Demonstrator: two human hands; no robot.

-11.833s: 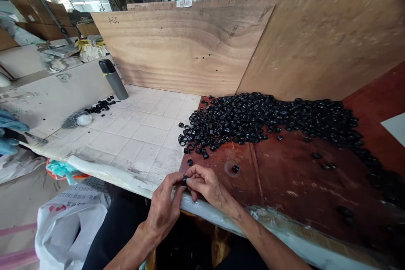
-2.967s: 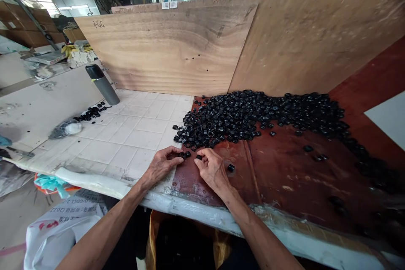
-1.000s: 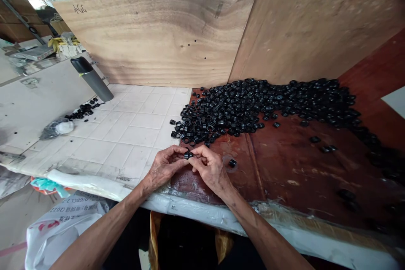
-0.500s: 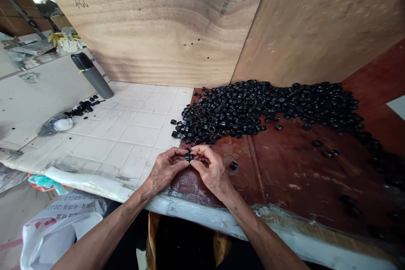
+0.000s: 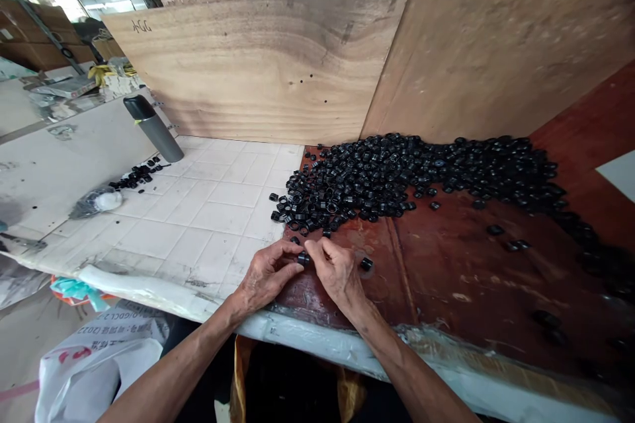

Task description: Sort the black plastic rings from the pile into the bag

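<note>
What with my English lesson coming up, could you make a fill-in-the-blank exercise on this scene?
The small part in the left hand is coloured ____.
The large heap lies to the ____ of the grey bottle.
That bottle stands on the ____ surface, not the reddish-brown one.
Missing words: black; right; white.

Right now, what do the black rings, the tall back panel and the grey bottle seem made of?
Black rings: probably plastic, glossy, given the bright highlights; coated metal is possible.
Back panel: bare wood, perhaps plywood; grain shows.
Grey bottle: matte, soft highlights; coated metal or plastic, unclear.
</note>
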